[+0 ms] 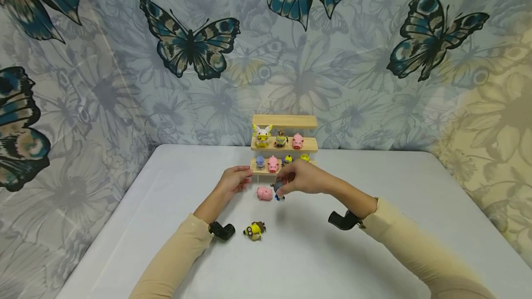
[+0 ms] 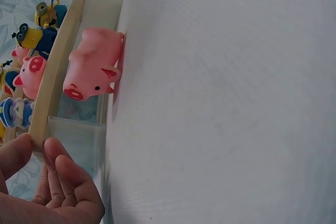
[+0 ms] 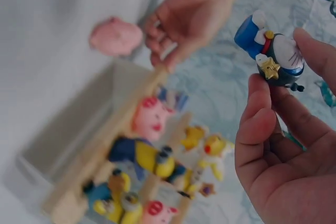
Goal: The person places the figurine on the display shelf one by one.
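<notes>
My left hand (image 1: 234,181) pinches the left end of the lowest board of a small wooden tiered shelf (image 1: 284,121) between thumb and fingers. With thumb and fingertips, my right hand (image 1: 307,176) grips a small blue-and-white cat figurine (image 3: 275,51), which has whiskers, a red collar and a gold star. It is held just in front of the shelf, above the table. A pink pig figurine (image 1: 264,193) rests on the table between the two hands, seen close up in the left wrist view. Nearer the front, a yellow-and-brown goggled figurine (image 1: 254,230) lies on its side.
Several figurines stand on the two lower boards, among them a yellow-and-white long-eared one (image 1: 262,136), a pink pig toy (image 1: 297,141) and a blue one (image 1: 260,162). My right hand partly hides the lowest row. A butterfly-patterned wall covering (image 1: 307,68) rises behind the white table (image 1: 374,253).
</notes>
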Demonstrator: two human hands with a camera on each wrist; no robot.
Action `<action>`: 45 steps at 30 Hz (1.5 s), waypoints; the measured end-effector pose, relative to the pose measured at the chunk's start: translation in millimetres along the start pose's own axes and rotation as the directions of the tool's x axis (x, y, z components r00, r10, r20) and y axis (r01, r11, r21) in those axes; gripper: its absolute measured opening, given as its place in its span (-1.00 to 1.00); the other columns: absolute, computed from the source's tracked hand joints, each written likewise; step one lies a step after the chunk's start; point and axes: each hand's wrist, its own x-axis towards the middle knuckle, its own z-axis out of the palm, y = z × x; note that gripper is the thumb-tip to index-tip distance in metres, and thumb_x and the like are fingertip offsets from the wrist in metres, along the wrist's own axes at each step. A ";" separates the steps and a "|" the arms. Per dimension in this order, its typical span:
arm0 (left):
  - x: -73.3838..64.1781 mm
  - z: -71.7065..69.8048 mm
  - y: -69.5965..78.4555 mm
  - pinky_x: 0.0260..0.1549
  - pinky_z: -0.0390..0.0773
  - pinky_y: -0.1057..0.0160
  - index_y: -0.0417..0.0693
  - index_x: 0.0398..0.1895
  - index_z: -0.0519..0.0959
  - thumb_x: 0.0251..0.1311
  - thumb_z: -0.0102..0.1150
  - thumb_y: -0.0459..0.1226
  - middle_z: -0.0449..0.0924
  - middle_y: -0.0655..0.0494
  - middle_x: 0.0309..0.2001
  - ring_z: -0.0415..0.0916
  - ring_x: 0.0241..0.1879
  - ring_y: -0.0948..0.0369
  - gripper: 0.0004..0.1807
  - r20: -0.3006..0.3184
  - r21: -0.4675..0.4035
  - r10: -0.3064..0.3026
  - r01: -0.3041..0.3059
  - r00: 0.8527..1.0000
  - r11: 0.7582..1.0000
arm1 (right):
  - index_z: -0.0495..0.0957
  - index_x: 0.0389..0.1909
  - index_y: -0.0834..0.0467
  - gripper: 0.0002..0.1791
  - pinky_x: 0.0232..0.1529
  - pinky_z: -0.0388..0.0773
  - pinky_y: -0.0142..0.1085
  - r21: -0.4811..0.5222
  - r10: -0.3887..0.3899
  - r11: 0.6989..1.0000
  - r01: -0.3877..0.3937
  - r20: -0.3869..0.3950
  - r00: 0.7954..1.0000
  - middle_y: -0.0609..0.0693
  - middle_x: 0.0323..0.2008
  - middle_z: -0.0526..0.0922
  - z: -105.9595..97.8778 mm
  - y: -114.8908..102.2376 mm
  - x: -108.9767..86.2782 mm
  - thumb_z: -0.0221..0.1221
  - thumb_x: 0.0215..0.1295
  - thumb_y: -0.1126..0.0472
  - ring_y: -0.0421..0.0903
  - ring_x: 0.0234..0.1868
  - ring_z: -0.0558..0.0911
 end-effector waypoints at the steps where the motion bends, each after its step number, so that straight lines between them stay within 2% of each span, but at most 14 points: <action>1: 1.2 0.0 0.1 -0.44 0.47 0.39 -0.13 0.15 0.54 0.30 0.21 -0.22 0.67 0.03 -0.14 0.53 -0.44 0.34 -0.62 -0.005 0.005 -0.003 0.003 1.000 1.000 | 0.67 -0.21 0.19 -0.74 -0.33 0.48 -0.34 -0.013 0.000 1.000 0.000 -0.014 1.000 -0.04 -0.40 0.61 -5.7 -2.2 1.9 0.38 0.13 0.14 -0.17 -0.38 0.49; 6: 3.8 0.6 0.4 -0.45 0.47 0.38 -0.14 0.16 0.53 0.30 0.21 -0.22 0.66 0.03 -0.13 0.53 -0.45 0.33 -0.61 -0.026 0.014 -0.019 0.020 0.999 1.000 | 0.67 -0.21 0.20 -0.75 -0.32 0.47 -0.31 -0.073 -0.019 0.997 0.012 -0.088 0.996 0.00 -0.40 0.61 -29.8 -13.4 12.1 0.37 0.14 0.16 -0.14 -0.37 0.50; 11: 3.9 1.7 0.5 -0.47 0.47 0.38 -0.13 0.16 0.53 0.29 0.22 -0.23 0.68 0.05 -0.15 0.53 -0.44 0.33 -0.60 -0.018 0.009 -0.025 0.025 1.000 1.000 | 0.63 -0.04 0.26 -0.63 -0.29 0.50 -0.30 -0.119 -0.002 0.993 -0.014 -0.134 0.991 0.07 -0.29 0.66 -48.3 -19.1 22.8 0.35 0.17 0.16 -0.11 -0.32 0.58; 18: 1.7 2.3 1.5 -0.48 0.47 0.39 -0.15 0.15 0.54 0.29 0.22 -0.24 0.67 0.03 -0.15 0.54 -0.44 0.31 -0.61 -0.024 0.003 -0.015 0.015 1.000 1.000 | 0.60 0.03 0.32 -0.53 -0.20 0.54 -0.23 -0.150 0.031 0.986 -0.071 -0.252 0.967 0.14 -0.23 0.68 -72.8 -18.5 40.0 0.36 0.16 0.14 -0.04 -0.26 0.63; 22: 3.5 1.6 0.7 -0.45 0.48 0.39 -0.16 0.15 0.54 0.29 0.22 -0.25 0.66 0.06 -0.18 0.54 -0.42 0.31 -0.61 -0.015 -0.003 -0.015 0.015 1.000 1.000 | 0.59 0.03 0.31 -0.53 -0.12 0.55 -0.15 -0.173 0.032 0.981 -0.084 -0.287 0.958 0.18 -0.16 0.68 -82.2 -14.7 49.2 0.34 0.19 0.10 0.03 -0.18 0.63; 26: 3.9 1.0 0.5 -0.45 0.47 0.40 -0.15 0.17 0.53 0.28 0.23 -0.23 0.67 0.04 -0.16 0.54 -0.41 0.32 -0.60 -0.012 0.005 -0.014 0.014 1.000 1.000 | 0.63 -0.05 0.31 -0.61 -0.20 0.53 -0.20 -0.167 0.013 0.984 -0.070 -0.322 0.946 0.19 -0.20 0.68 -87.0 -11.6 60.0 0.33 0.21 0.12 0.02 -0.23 0.60; 30: 2.5 0.3 1.7 -0.45 0.47 0.41 -0.14 0.18 0.52 0.28 0.24 -0.22 0.67 -0.03 -0.07 0.54 -0.42 0.33 -0.58 -0.012 0.011 -0.016 0.016 1.000 1.000 | 0.63 -0.02 0.28 -0.61 -0.26 0.47 -0.23 -0.161 0.015 0.984 -0.083 -0.383 0.924 0.16 -0.23 0.67 -88.6 -8.4 75.4 0.31 0.23 0.11 0.00 -0.27 0.57; 34: 2.7 0.8 2.0 -0.44 0.46 0.39 -0.13 0.18 0.53 0.29 0.23 -0.22 0.67 0.00 -0.09 0.53 -0.42 0.33 -0.59 -0.014 0.013 -0.021 0.021 1.000 1.000 | 0.59 0.05 0.30 -0.57 -0.18 0.47 -0.18 -0.152 0.009 0.985 -0.084 -0.439 0.899 0.18 -0.16 0.67 -88.9 -4.5 90.8 0.28 0.26 0.11 0.05 -0.18 0.57; 42: 4.7 0.9 1.3 -0.44 0.47 0.39 -0.12 0.16 0.54 0.29 0.23 -0.23 0.66 0.11 -0.23 0.52 -0.45 0.34 -0.61 -0.018 0.003 -0.029 0.029 0.999 1.000 | 0.62 0.01 0.28 -0.63 -0.17 0.49 -0.11 -0.169 0.011 0.980 -0.103 -0.473 0.881 0.19 -0.16 0.67 -87.3 4.6 120.4 0.26 0.28 0.13 0.06 -0.20 0.57; 45: 4.9 0.6 0.9 -0.46 0.47 0.38 -0.13 0.16 0.54 0.29 0.22 -0.24 0.66 0.10 -0.23 0.52 -0.45 0.34 -0.61 -0.025 0.000 -0.024 0.024 0.999 1.000 | 0.60 0.04 0.32 -0.60 -0.06 0.53 -0.08 -0.183 0.019 0.975 -0.122 -0.482 0.876 0.23 -0.10 0.67 -84.9 7.6 130.6 0.25 0.28 0.14 0.10 -0.10 0.61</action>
